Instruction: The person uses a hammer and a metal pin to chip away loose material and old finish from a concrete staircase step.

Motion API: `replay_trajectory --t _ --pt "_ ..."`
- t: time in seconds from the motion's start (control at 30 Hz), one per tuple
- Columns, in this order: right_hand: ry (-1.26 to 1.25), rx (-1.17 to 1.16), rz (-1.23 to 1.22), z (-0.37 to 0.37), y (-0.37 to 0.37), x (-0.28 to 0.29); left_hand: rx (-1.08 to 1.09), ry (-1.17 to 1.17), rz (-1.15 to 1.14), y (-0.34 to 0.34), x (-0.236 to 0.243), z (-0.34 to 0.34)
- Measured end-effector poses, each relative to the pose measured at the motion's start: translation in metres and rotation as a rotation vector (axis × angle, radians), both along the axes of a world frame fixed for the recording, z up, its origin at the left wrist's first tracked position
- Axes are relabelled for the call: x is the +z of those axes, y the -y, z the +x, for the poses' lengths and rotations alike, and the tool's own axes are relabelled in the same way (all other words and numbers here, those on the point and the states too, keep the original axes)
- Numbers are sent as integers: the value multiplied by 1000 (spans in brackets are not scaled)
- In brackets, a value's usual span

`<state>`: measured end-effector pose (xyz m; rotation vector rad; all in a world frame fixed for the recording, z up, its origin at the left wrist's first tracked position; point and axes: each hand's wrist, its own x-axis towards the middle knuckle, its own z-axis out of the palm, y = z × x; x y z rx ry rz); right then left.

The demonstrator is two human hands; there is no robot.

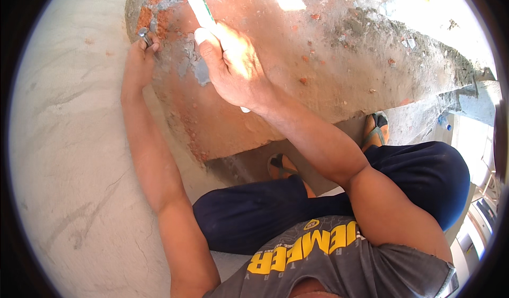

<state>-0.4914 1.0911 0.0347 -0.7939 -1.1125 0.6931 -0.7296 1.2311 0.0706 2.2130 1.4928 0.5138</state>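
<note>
My left hand (141,63) pinches a short metal chisel (143,32) by the wall corner. The chisel's round, shiny head shows above my fingers; its tip is hidden. Close by, exposed orange brick (159,22) and grey mortar show where the surface is broken. My right hand (236,64) wraps round the white, green-striped handle of a hammer (197,3). The hammer is raised over the slab, to the right of the chisel. Its metal head is mostly cut off at the top edge, and the handle's butt pokes out below my fist.
A dusty, reddish slab (297,80) with brick crumbs spreads before me. Along the left runs a plastered wall (69,139). My sandalled feet (375,128) stand below the slab's near edge. A blue-capped plastic bottle (444,122) lies at the right.
</note>
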Motion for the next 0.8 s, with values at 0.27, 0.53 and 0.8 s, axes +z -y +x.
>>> replay_trajectory --t 0.27,0.53,0.8 --pt "296 166 -151 -9 4 -6 43 -105 82 9 -1 -14" --pt "306 250 -112 -4 11 38 27 10 128 14 -13 -27" --pt "623 319 -187 -17 -2 38 98 -65 322 20 -19 -61"
